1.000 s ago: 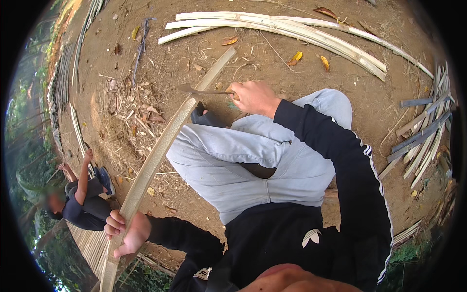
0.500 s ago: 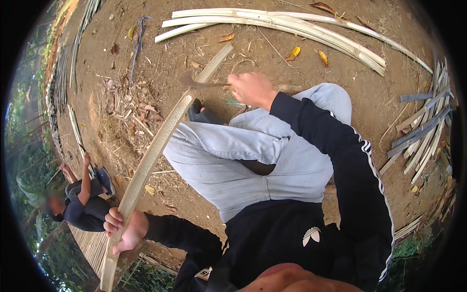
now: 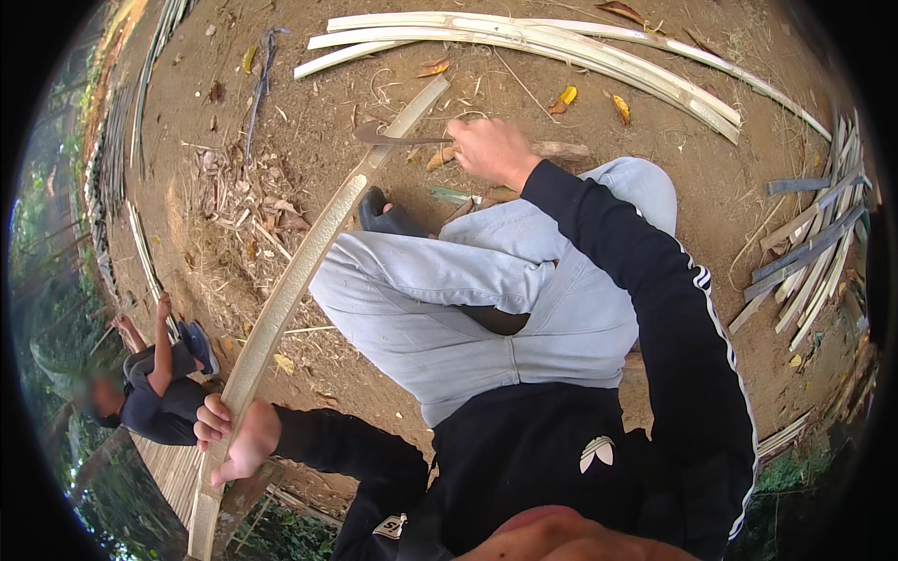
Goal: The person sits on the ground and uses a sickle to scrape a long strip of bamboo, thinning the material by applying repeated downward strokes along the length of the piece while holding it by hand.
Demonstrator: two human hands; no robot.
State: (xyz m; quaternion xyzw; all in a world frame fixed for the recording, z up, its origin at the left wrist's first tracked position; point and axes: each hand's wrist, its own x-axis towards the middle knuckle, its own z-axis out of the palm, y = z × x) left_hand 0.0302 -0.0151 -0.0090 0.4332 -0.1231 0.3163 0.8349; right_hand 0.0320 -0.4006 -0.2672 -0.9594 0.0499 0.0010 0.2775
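My left hand (image 3: 241, 438) is wrapped round the near end of a long, pale split bamboo strip (image 3: 290, 285), which slants away from me to the upper right. In my closed right hand (image 3: 488, 152) is a knife with a dark, curved blade (image 3: 400, 137) and a long wooden handle (image 3: 561, 150) that sticks out past my fist. The blade lies across the strip near its far end; whether it bites into the bamboo cannot be seen. A notch-like node shows on the strip just nearer than the blade.
Several split bamboo strips (image 3: 524, 39) lie across the dirt ahead, and another pile (image 3: 823, 243) is at the right. Shavings (image 3: 253, 210) litter the ground left of the strip. A co-worker (image 3: 164, 393) sits at the far left. My dark sandal (image 3: 393, 217) is close to the strip.
My right hand and the knife have shifted slightly toward the strip's far end, so the blade now crosses it farther out. My left hand keeps its hold, moved very slightly left.
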